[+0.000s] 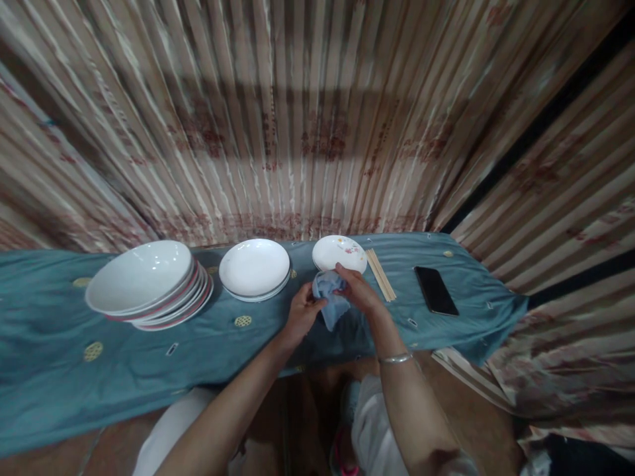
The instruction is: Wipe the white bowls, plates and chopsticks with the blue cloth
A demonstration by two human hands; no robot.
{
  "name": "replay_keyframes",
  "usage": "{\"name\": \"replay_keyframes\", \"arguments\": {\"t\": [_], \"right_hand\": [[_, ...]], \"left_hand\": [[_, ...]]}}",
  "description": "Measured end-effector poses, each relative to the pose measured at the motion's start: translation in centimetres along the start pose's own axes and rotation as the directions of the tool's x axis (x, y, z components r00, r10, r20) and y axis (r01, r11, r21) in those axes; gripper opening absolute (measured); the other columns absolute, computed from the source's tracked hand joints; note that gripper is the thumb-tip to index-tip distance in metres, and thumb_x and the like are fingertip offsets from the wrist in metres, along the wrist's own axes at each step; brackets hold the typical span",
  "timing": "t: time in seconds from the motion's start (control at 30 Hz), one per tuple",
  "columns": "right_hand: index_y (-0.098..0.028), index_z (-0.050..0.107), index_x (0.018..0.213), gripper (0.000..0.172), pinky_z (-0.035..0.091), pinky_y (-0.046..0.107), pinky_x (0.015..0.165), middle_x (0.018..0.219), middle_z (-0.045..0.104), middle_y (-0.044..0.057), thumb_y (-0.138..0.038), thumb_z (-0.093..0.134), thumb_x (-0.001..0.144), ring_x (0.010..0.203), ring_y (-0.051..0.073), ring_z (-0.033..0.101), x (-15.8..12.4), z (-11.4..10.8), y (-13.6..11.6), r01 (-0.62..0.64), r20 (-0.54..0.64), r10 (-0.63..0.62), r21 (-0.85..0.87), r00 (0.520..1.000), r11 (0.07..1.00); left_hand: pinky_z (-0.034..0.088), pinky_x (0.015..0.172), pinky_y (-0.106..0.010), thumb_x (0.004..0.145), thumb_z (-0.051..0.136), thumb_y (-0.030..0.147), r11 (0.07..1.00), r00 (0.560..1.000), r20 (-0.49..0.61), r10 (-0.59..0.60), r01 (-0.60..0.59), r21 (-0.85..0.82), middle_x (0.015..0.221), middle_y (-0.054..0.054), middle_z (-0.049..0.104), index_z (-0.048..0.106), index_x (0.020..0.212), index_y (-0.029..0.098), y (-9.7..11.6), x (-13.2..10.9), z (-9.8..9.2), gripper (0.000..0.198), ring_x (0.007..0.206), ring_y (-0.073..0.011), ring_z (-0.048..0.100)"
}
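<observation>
A thin light-blue cloth (pixel 335 309) is bunched up between my two hands, above the front part of the table. My left hand (pixel 302 312) grips its left side, thumb on top. On the other side my right hand (pixel 356 288) has its fingers closed on the cloth. The cloth has a rounded upper edge; whether something is wrapped inside, I cannot tell. Just behind my hands lies a white plate with a flower pattern (pixel 337 251), its front edge partly covered by the cloth and my right hand.
Left of my hands is a stack of white plates (pixel 254 268). Farther left stands a taller stack of larger white dishes (pixel 143 277), some red-rimmed. Chopsticks (pixel 381 274) and a black phone (pixel 436 291) lie to the right on the teal tablecloth (pixel 208 357). A patterned curtain (pixel 297 132) hangs behind.
</observation>
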State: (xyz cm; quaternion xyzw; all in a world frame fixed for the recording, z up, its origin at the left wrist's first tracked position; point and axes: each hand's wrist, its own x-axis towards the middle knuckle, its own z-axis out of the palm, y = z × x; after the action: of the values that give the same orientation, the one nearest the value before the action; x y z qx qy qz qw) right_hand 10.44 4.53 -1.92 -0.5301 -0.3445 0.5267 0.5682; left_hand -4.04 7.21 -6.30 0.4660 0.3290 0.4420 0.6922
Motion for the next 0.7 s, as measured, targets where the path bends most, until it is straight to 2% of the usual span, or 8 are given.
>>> {"name": "replay_keyframes", "arguments": {"t": [0.07, 0.17, 0.3, 0.37, 0.47, 0.57, 0.63, 0.7], "right_hand": [[-0.018, 0.072, 0.084, 0.044, 0.05, 0.022, 0.058, 0.079, 0.068, 0.003, -0.06, 0.066, 0.071, 0.068, 0.013, 0.059, 0.1, 0.8, 0.0, 0.001, 0.052, -0.001, -0.004, 0.999, 1.0], [-0.018, 0.072, 0.094, 0.049, 0.05, 0.024, 0.06, 0.082, 0.069, 0.003, -0.061, 0.064, 0.072, 0.061, 0.01, 0.056, 0.6, 1.8, 0.2, 0.014, 0.084, -0.013, -0.006, 0.996, 1.0], [-0.021, 0.072, 0.097, 0.05, 0.051, 0.029, 0.07, 0.099, 0.07, 0.004, -0.061, 0.069, 0.067, 0.067, 0.012, 0.058, 1.2, 2.8, 0.2, 0.161, -0.071, -0.167, -0.084, 0.983, 0.983], [-0.022, 0.072, 0.097, 0.049, 0.051, 0.032, 0.077, 0.103, 0.069, 0.004, -0.06, 0.07, 0.066, 0.078, 0.015, 0.061, 1.2, 3.2, -0.1, 0.211, -0.075, -0.22, -0.116, 0.973, 0.971], [-0.022, 0.072, 0.096, 0.048, 0.049, 0.035, 0.085, 0.102, 0.07, 0.005, -0.06, 0.07, 0.067, 0.092, 0.02, 0.062, 0.8, 3.9, -0.3, 0.142, 0.133, -0.127, -0.11, 0.983, 0.984], [-0.02, 0.073, 0.088, 0.043, 0.048, 0.033, 0.085, 0.089, 0.071, 0.002, -0.052, 0.08, 0.06, 0.09, 0.019, 0.062, 0.4, 5.1, 0.5, 0.047, 0.372, 0.006, -0.134, 0.928, 0.99], [-0.019, 0.072, 0.08, 0.037, 0.047, 0.03, 0.079, 0.077, 0.069, -0.002, -0.044, 0.084, 0.055, 0.078, 0.015, 0.061, 0.3, 6.0, 1.4, 0.017, 0.43, 0.047, -0.145, 0.902, 0.989], [-0.018, 0.07, 0.073, 0.032, 0.046, 0.026, 0.071, 0.069, 0.065, -0.005, -0.04, 0.085, 0.055, 0.068, 0.011, 0.058, 0.3, 6.5, 2.0, -0.019, 0.417, 0.063, -0.109, 0.907, 0.994]], "left_hand": [[0.047, 0.071, -0.028, 0.053, 0.073, 0.019, 1.0, 1.0, -0.009, -0.017, 0.018, 0.019, 0.077, -0.001, 0.07, 0.069, 0.084, 0.015, 0.9, -0.8, -1.2, 0.032, 0.073, -0.0172, 0.063], [0.044, 0.06, -0.026, 0.058, 0.069, 0.024, 0.994, 0.994, -0.011, -0.11, 0.11, -0.016, 0.065, -0.001, 0.067, 0.07, 0.076, 0.014, 2.4, -2.3, -2.7, 0.021, 0.059, -0.0142, 0.058], [0.044, 0.06, -0.026, 0.057, 0.075, 0.03, 0.984, 0.985, -0.09, -0.144, 0.133, -0.123, 0.063, -0.003, 0.068, 0.071, 0.068, 0.014, 3.9, -3.9, -4.1, 0.02, 0.061, -0.0154, 0.061], [0.046, 0.063, -0.027, 0.054, 0.078, 0.032, 0.978, 0.979, -0.126, -0.16, 0.14, -0.155, 0.062, -0.003, 0.069, 0.07, 0.066, 0.014, 4.5, -4.4, -4.8, 0.023, 0.067, -0.0187, 0.064], [0.048, 0.067, -0.029, 0.05, 0.08, 0.034, 0.969, 0.968, -0.167, -0.185, 0.152, -0.193, 0.062, -0.004, 0.07, 0.07, 0.064, 0.015, 5.1, -4.9, -5.7, 0.026, 0.073, -0.0223, 0.067], [0.05, 0.073, -0.032, 0.049, 0.082, 0.035, 0.959, 0.961, -0.178, -0.214, 0.172, -0.227, 0.068, -0.006, 0.073, 0.071, 0.068, 0.014, 5.7, -5.3, -6.2, 0.03, 0.077, -0.0246, 0.069], [0.05, 0.076, -0.034, 0.049, 0.083, 0.035, 0.949, 0.958, -0.165, -0.234, 0.188, -0.253, 0.072, -0.008, 0.074, 0.072, 0.072, 0.013, 6.0, -5.5, -6.3, 0.033, 0.08, -0.0262, 0.069], [0.05, 0.08, -0.036, 0.049, 0.084, 0.034, 0.94, 0.957, -0.154, -0.245, 0.195, -0.28, 0.075, -0.01, 0.075, 0.072, 0.075, 0.012, 6.3, -5.6, -6.4, 0.036, 0.084, -0.0273, 0.069]]}}
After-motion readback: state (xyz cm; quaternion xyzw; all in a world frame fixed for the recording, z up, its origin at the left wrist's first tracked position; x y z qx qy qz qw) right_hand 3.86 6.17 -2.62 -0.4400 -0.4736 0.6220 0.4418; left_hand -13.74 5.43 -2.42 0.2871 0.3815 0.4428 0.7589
